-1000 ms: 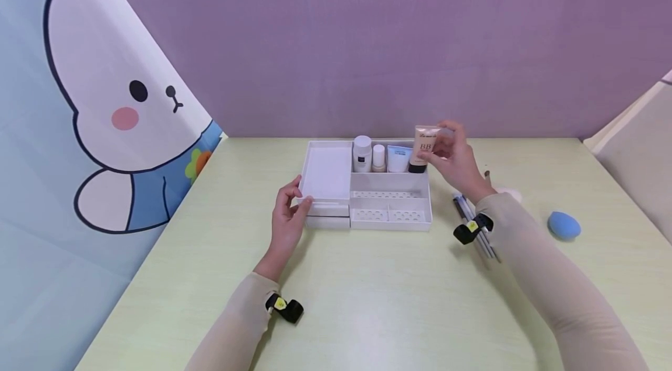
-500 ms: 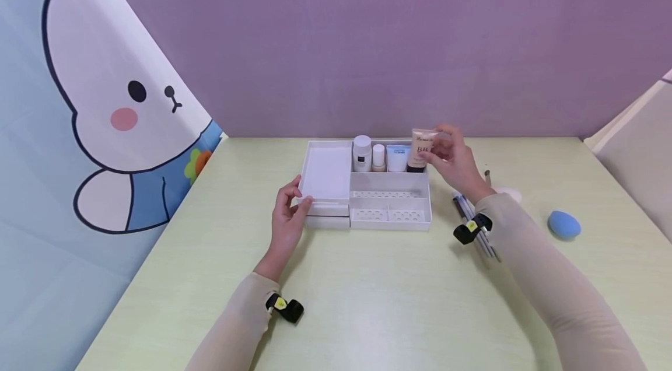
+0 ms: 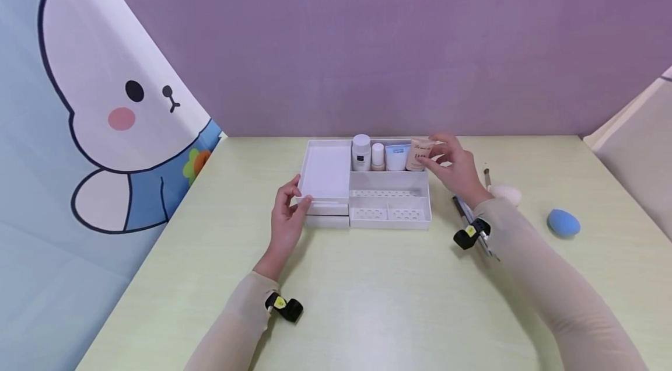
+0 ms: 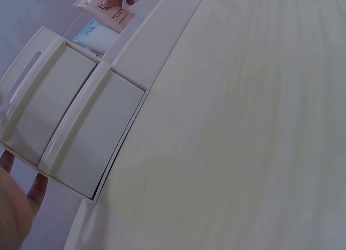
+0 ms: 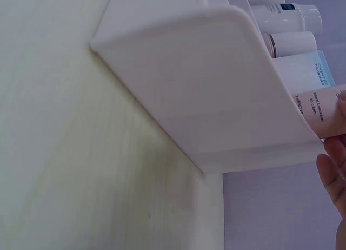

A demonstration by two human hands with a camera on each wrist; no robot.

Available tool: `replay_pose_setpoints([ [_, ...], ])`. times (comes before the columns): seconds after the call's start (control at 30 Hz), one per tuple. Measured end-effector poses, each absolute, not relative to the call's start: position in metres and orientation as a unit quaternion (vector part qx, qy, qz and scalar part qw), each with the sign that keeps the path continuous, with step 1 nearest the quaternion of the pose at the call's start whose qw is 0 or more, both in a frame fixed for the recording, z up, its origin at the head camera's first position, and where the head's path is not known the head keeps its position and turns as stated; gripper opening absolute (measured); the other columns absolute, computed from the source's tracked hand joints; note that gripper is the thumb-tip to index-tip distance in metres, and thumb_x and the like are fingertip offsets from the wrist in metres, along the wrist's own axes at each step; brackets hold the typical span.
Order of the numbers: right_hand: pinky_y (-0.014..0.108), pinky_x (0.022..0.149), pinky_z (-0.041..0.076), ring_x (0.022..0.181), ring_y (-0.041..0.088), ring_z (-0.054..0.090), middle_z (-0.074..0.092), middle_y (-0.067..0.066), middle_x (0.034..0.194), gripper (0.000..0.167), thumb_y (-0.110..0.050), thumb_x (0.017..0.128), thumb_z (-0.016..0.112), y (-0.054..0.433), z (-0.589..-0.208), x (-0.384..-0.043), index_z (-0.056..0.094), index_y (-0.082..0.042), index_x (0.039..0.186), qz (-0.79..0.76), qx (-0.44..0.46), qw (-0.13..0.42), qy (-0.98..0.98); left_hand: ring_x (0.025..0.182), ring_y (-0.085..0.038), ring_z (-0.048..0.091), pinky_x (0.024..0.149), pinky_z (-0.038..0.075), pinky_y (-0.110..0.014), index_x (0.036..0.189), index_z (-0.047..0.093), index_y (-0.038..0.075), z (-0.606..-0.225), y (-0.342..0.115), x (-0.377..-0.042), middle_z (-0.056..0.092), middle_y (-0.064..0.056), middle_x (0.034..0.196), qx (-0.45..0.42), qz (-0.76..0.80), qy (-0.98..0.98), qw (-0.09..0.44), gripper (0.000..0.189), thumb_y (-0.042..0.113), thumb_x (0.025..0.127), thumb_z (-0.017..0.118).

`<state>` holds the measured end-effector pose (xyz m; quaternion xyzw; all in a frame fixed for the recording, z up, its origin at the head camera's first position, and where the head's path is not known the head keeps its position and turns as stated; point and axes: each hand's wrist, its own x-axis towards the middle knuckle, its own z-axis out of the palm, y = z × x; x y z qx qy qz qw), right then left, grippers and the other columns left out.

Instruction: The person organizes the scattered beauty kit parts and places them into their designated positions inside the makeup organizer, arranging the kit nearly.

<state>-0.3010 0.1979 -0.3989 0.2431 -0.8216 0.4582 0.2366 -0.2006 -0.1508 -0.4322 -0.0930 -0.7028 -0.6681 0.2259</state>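
In the head view my right hand (image 3: 452, 168) pinches a pink BB cream tube (image 3: 418, 155) by its upper right side. The tube stands cap down in the right end of the organizer's back compartment, its black cap hidden behind the divider. Left of it are a blue-and-white tube (image 3: 397, 158), a small white-capped bottle (image 3: 378, 156) and a taller white bottle (image 3: 361, 153). My left hand (image 3: 286, 213) rests against the left side of the white organizer (image 3: 389, 183), thumb near its front corner. The left wrist view shows those fingers (image 4: 37, 193) beside the drawers (image 4: 81, 109).
Right of the organizer lie several slim pens or brushes (image 3: 461, 207), partly under my right wrist. A pale pink sponge (image 3: 506, 193) and a blue makeup sponge (image 3: 564, 223) sit farther right. A purple cloth (image 3: 336, 44) hangs behind the table (image 3: 357, 301).
My right hand has lowered the BB cream tube and moved it slightly left; its black cap has gone out of sight behind the divider. The left hand has stayed in place.
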Motion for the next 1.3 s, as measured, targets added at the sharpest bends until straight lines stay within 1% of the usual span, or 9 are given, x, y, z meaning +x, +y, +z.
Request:
replay_pose_setpoints([
  [0.2,0.016,0.074,0.048,0.084,0.002,0.058,0.068,0.018,0.092,0.046,0.003,0.084,0.076,0.197,-0.398,-0.301,0.053,-0.001,0.123,0.467,0.253,0.238,-0.813,0.135,-0.026,0.043,0.080,0.044,-0.021,0.102,0.044,-0.006,-0.432,-0.151,-0.202,0.045,-0.017,0.148,-0.091,-0.668,-0.703,0.226,0.018,-0.005,0.094,0.060],
  [0.37,0.020,0.075,0.050,0.082,0.015,0.062,0.066,0.014,0.090,0.039,0.001,0.086,0.075,0.197,-0.401,-0.301,0.056,-0.002,0.119,0.449,0.246,0.236,-0.826,0.136,-0.027,0.042,0.080,0.043,-0.021,0.103,0.043,-0.007,-0.433,-0.151,-0.201,0.045,-0.018,0.148,-0.087,-0.669,-0.703,0.225,0.018,-0.004,0.095,0.059],
  [0.47,0.018,0.076,0.048,0.080,0.025,0.063,0.066,0.015,0.088,0.035,0.000,0.088,0.073,0.198,-0.406,-0.301,0.058,-0.001,0.119,0.442,0.241,0.238,-0.831,0.136,-0.027,0.042,0.080,0.043,-0.021,0.103,0.043,-0.007,-0.433,-0.150,-0.201,0.045,-0.018,0.148,-0.085,-0.670,-0.703,0.224,0.018,-0.004,0.095,0.059],
  [0.53,0.014,0.076,0.047,0.081,0.025,0.063,0.067,0.016,0.089,0.032,0.000,0.089,0.072,0.198,-0.408,-0.301,0.059,-0.002,0.119,0.442,0.241,0.241,-0.829,0.136,-0.027,0.042,0.080,0.043,-0.021,0.103,0.043,-0.007,-0.433,-0.150,-0.200,0.045,-0.018,0.149,-0.085,-0.669,-0.704,0.223,0.018,-0.004,0.095,0.059],
  [0.73,0.010,0.074,0.045,0.084,0.010,0.060,0.068,0.017,0.092,0.024,0.003,0.090,0.070,0.197,-0.409,-0.301,0.065,0.001,0.113,0.458,0.250,0.258,-0.813,0.136,-0.026,0.042,0.082,0.044,-0.021,0.102,0.044,-0.006,-0.433,-0.150,-0.200,0.045,-0.016,0.149,-0.084,-0.668,-0.705,0.224,0.018,-0.004,0.095,0.060],
  [0.93,0.008,0.072,0.046,0.084,0.026,0.065,0.066,0.014,0.090,0.014,0.008,0.088,0.070,0.197,-0.411,-0.302,0.069,0.006,0.102,0.459,0.261,0.284,-0.800,0.136,-0.027,0.042,0.082,0.043,-0.021,0.103,0.043,-0.007,-0.433,-0.150,-0.201,0.045,-0.017,0.149,-0.086,-0.668,-0.704,0.224,0.018,-0.004,0.095,0.059],
  [1.0,0.008,0.072,0.046,0.084,0.023,0.065,0.066,0.013,0.089,0.014,0.008,0.087,0.070,0.197,-0.412,-0.303,0.070,0.005,0.101,0.460,0.260,0.285,-0.800,0.136,-0.027,0.042,0.082,0.043,-0.022,0.103,0.043,-0.007,-0.433,-0.150,-0.201,0.045,-0.017,0.149,-0.084,-0.669,-0.704,0.223,0.018,-0.004,0.095,0.059],
  [1.17,0.008,0.071,0.046,0.085,-0.001,0.058,0.066,0.013,0.090,0.014,0.005,0.088,0.070,0.197,-0.411,-0.303,0.070,0.004,0.102,0.465,0.260,0.274,-0.801,0.136,-0.026,0.042,0.082,0.043,-0.021,0.103,0.043,-0.007,-0.432,-0.150,-0.199,0.046,-0.016,0.148,-0.081,-0.672,-0.701,0.222,0.018,-0.004,0.095,0.059],
  [1.3,0.008,0.070,0.046,0.083,-0.006,0.055,0.067,0.015,0.092,0.015,0.003,0.090,0.070,0.198,-0.410,-0.302,0.069,0.004,0.104,0.459,0.256,0.260,-0.810,0.136,-0.025,0.042,0.081,0.043,-0.021,0.102,0.044,-0.006,-0.432,-0.149,-0.199,0.046,-0.016,0.149,-0.083,-0.672,-0.701,0.224,0.018,-0.004,0.095,0.060],
])
